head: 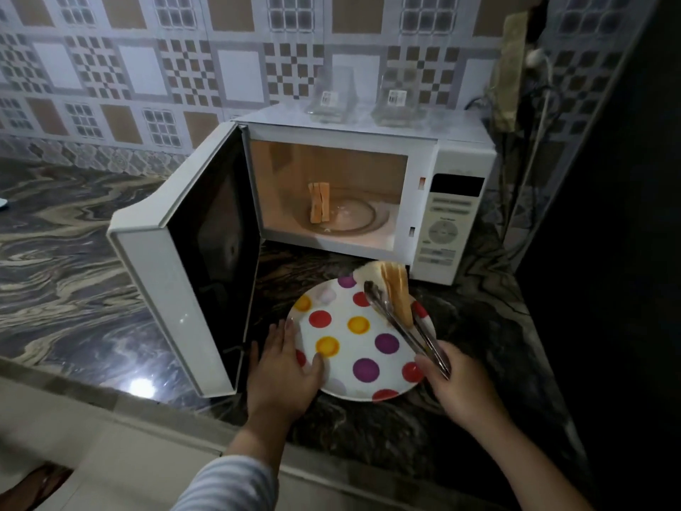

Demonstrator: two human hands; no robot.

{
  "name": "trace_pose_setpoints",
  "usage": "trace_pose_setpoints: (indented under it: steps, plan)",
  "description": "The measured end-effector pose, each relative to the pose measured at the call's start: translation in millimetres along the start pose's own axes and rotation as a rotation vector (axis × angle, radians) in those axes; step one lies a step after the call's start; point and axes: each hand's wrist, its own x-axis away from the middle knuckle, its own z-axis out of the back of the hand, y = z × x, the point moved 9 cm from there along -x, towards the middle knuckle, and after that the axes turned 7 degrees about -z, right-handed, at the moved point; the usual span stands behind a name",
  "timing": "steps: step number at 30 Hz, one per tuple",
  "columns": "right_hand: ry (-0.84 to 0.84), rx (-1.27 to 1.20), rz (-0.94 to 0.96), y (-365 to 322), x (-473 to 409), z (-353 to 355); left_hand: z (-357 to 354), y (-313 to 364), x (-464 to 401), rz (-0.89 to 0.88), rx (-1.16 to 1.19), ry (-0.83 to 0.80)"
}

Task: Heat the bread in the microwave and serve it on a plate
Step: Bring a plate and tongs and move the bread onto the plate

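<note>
A white plate (342,339) with coloured dots lies on the counter in front of the microwave (453,167). My right hand (455,385) grips metal tongs (401,326) that clamp a slice of bread (396,291) over the plate's far right rim. My left hand (283,370) rests with straight fingers on the plate's left edge, thumb on top. The microwave door (191,252) stands wide open to the left. Inside, more bread slices (319,208) stand upright on the glass turntable (350,215).
Two clear glass containers (333,97) with labels stand on top of the microwave. The marble counter (66,230) stretches left. Cables (530,149) hang by the wall at the right, beside a dark surface. The counter's front edge runs below my hands.
</note>
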Motion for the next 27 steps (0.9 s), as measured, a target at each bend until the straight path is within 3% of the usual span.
trace_pose_setpoints:
  steps: [5, 10, 17, 24, 27]
  plan:
    - [0.05, 0.331, 0.0, 31, 7, -1, 1, 4, 3, -0.03, -0.019, -0.028]
    - [0.084, 0.418, -0.018, 34, 10, 2, 2, 8, 7, -0.062, -0.049, -0.06]
    - [-0.009, 0.32, -0.101, 24, 39, 22, -1, 10, 9, -0.099, -0.05, -0.086]
    - [-0.071, 0.1, 0.041, -44, 55, 49, -3, 23, 18, -0.181, -0.048, -0.11]
    - [-0.081, 0.113, 0.088, -71, 31, 34, -4, 29, 26, -0.217, -0.048, -0.102]
